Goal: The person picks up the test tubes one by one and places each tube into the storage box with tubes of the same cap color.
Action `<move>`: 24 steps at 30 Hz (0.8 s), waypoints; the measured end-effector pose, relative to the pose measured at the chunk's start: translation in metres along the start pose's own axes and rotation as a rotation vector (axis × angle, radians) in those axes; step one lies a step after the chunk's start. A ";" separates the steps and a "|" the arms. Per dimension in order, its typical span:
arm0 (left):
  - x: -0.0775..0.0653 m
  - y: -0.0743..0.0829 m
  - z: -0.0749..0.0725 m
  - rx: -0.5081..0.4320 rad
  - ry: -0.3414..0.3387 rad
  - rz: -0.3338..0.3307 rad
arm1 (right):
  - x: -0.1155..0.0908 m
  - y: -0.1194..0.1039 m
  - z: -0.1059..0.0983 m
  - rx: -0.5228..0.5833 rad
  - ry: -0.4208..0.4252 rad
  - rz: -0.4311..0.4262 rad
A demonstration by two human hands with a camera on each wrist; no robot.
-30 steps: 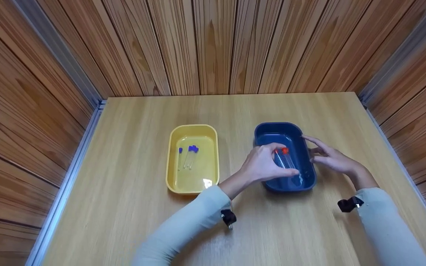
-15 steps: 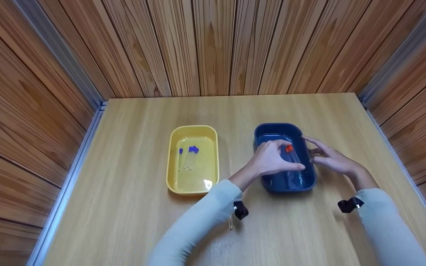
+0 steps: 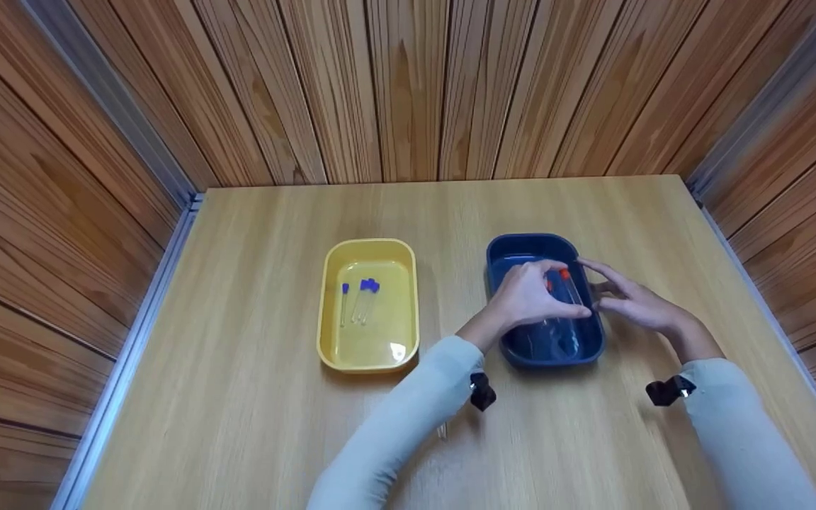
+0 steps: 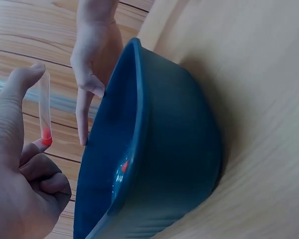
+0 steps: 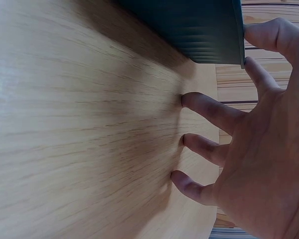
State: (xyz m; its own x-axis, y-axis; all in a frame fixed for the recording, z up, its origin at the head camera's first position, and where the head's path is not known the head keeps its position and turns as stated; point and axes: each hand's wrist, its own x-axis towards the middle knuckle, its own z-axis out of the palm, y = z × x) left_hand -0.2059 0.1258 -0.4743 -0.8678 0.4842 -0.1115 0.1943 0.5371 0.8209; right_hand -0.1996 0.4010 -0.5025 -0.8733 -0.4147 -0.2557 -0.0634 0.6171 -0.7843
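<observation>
My left hand (image 3: 525, 297) is raised, thumb and forefinger pinching a thin tube (image 4: 44, 109) that runs from thumb tip down to forefinger tip; the remaining fingers curl below it. My right hand (image 3: 631, 303) lies spread, forefinger and thumb against a tub's rim (image 5: 236, 35), three fingertips (image 5: 189, 99) pressed on the surface just beside it. Both forearms are sleeved.

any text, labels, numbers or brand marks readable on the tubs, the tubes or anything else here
None can be read.
Blue tub: the left wrist view shows pale marks on its inner floor, too blurred to read.
Yellow tub: a white patch near its front corner, which looks like glare, not print.
Red-capped tube that the left hand pinches: no print visible.
Purple-capped tubes: too small to tell.
</observation>
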 end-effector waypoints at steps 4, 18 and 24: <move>0.006 0.003 -0.002 0.002 -0.012 -0.023 | 0.000 -0.001 -0.001 -0.001 -0.007 0.006; 0.034 -0.008 -0.007 0.019 -0.006 -0.092 | 0.000 -0.001 -0.001 0.003 -0.003 -0.020; 0.032 -0.013 -0.004 -0.011 0.006 -0.151 | -0.001 0.000 0.000 0.007 -0.010 -0.033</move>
State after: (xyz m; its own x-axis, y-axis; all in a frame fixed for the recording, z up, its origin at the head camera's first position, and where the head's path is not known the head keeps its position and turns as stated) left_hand -0.2379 0.1317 -0.4860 -0.8894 0.3947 -0.2308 0.0564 0.5957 0.8012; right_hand -0.1988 0.4007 -0.5022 -0.8660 -0.4415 -0.2348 -0.0888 0.5979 -0.7966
